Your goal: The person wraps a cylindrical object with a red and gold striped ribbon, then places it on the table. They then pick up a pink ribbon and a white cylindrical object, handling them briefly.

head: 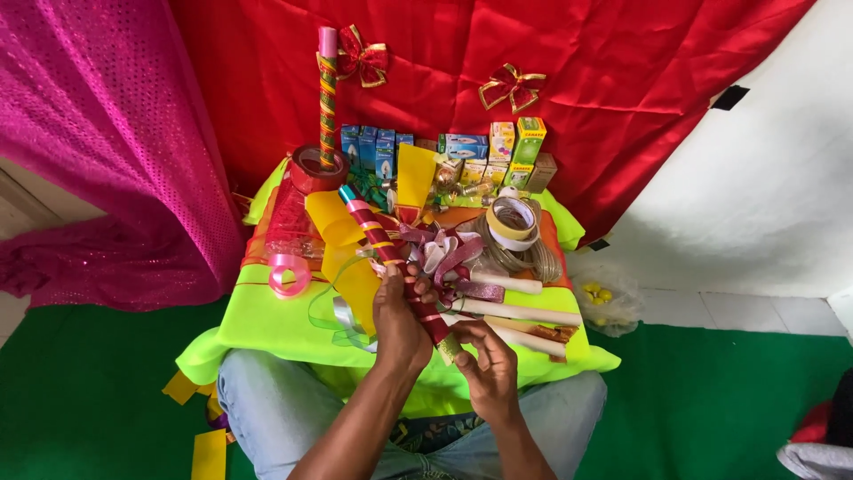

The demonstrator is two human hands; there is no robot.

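My left hand (398, 322) grips the middle of a red stick wound with pink, gold and teal ribbon (380, 242), which slants up to the left. At the stick's lower end my right hand (487, 363) pinches its tip. Beside my left fingers a pink and silver ribbon bow (451, 258) touches the stick. All of this is over a low table with a neon yellow-green cloth (267, 320), above my knees.
Cream paper rolls (524, 313) lie right of my hands. Tape rolls (513, 222) sit on coiled cord. Yellow paper (348, 258), a pink ribbon loop (288, 274), small boxes (462, 153), an upright wrapped stick (328, 98) in a red roll. Red cloth with bows behind.
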